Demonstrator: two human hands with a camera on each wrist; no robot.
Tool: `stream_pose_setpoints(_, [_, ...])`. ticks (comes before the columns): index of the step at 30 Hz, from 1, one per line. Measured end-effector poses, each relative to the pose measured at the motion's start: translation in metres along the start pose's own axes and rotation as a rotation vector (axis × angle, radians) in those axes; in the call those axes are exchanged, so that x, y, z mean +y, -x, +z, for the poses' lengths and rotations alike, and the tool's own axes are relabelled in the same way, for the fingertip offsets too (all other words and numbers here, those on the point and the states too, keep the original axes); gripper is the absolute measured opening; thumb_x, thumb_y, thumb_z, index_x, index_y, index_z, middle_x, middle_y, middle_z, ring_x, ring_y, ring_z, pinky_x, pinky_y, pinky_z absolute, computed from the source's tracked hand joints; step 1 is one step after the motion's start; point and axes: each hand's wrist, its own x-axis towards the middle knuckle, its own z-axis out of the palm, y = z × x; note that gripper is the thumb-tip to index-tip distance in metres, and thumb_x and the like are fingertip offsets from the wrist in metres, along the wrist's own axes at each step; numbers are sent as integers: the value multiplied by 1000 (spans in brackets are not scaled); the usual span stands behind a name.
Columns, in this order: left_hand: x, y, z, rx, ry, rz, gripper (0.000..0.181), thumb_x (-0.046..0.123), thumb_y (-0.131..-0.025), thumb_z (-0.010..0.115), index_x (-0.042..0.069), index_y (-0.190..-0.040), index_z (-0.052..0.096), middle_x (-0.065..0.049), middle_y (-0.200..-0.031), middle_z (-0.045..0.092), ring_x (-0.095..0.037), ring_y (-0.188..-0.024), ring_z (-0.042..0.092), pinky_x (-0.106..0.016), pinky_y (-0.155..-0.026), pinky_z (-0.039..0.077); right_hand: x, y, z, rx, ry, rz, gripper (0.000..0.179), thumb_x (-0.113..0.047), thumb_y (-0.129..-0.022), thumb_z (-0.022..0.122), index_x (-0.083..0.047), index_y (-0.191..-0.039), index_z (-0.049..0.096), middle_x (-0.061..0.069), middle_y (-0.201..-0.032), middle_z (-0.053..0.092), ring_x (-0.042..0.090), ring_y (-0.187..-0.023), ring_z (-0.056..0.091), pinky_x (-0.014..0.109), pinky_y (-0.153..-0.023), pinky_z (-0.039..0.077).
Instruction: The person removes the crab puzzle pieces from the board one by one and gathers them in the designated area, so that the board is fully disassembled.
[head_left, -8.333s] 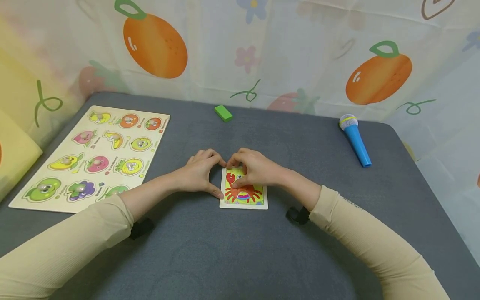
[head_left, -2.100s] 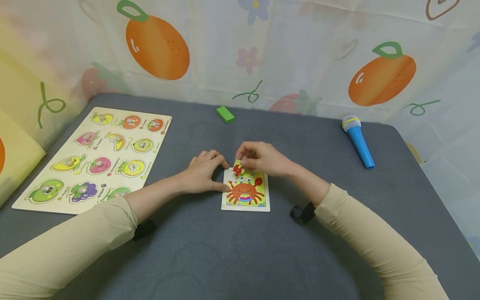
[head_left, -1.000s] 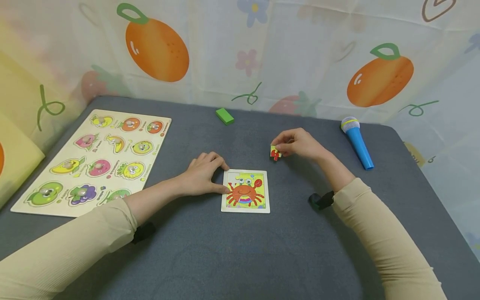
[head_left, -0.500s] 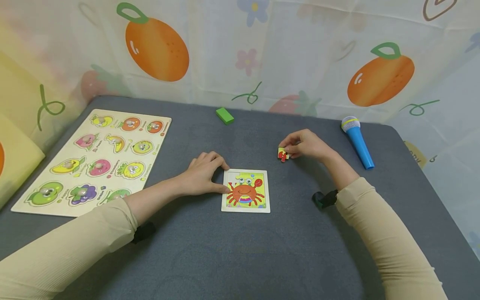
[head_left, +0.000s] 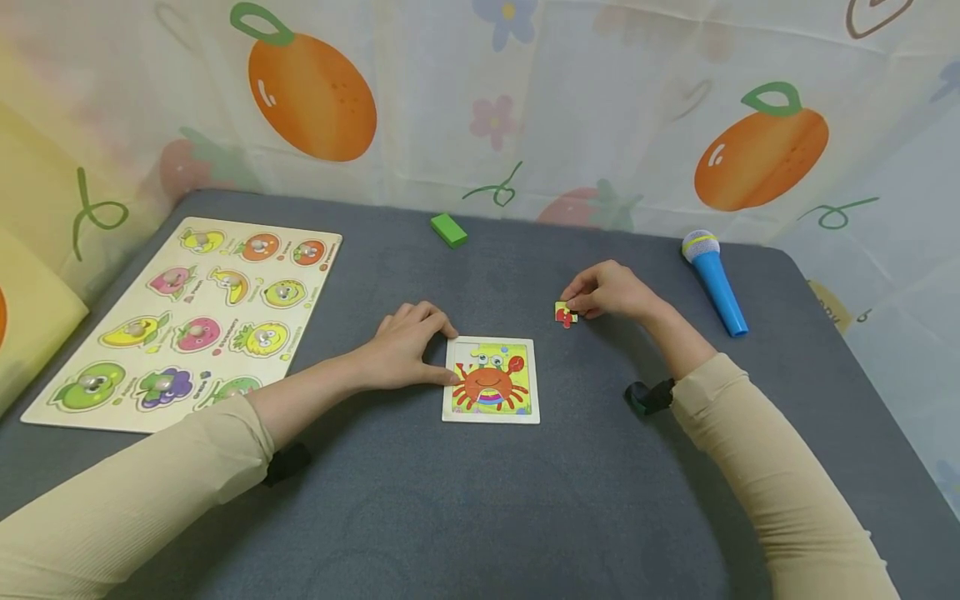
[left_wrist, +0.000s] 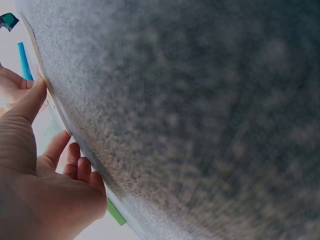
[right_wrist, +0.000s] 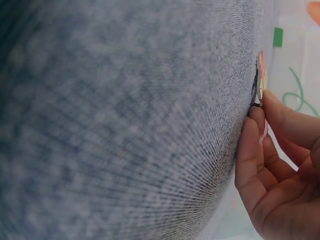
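A small square crab puzzle (head_left: pixel 491 387) in a pale wooden frame lies flat on the grey table. Its upper-left part shows a bare pale patch where a piece is out. My left hand (head_left: pixel 401 348) rests at the frame's left side, fingers spread. Thumb and forefinger touch the frame's edge, as the left wrist view also shows. To the right of the puzzle, my right hand (head_left: pixel 611 290) pinches a yellow-and-red jigsaw piece (head_left: pixel 564 314) between thumb and fingers. In the right wrist view this piece (right_wrist: pixel 262 75) is tilted, close over the cloth.
A wooden fruit peg board (head_left: pixel 183 321) lies at the left, partly under the left forearm. A green block (head_left: pixel 448 231) sits near the back edge. On the right lies a blue toy microphone (head_left: pixel 717 287). A printed curtain hangs behind the table.
My right hand has lifted the jigsaw piece out of the puzzle's upper left and carried it right, then lowered it close to the table. The left hand has stayed at the frame.
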Motion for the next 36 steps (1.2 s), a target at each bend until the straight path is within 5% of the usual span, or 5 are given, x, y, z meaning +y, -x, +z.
stream_pose_setpoints(23, [1, 1, -2, 6, 7, 4, 55, 38, -78, 82, 12, -121, 61, -12, -135, 50, -33, -124, 42, -51, -98, 33, -1, -2, -1, 13, 20, 17, 23, -12, -93, 67, -1, -113, 68, 16, -101, 73, 15, -82, 69, 33, -80, 59])
stream_pose_setpoints(36, [2, 2, -1, 3, 8, -1, 54, 40, -78, 82, 13, -120, 61, -12, -134, 50, -32, -123, 42, -49, -96, 33, -19, 3, 2, 92, 36, -111, 26, -18, -92, 68, -6, -116, 68, 10, -105, 68, 19, -90, 66, 33, -81, 56])
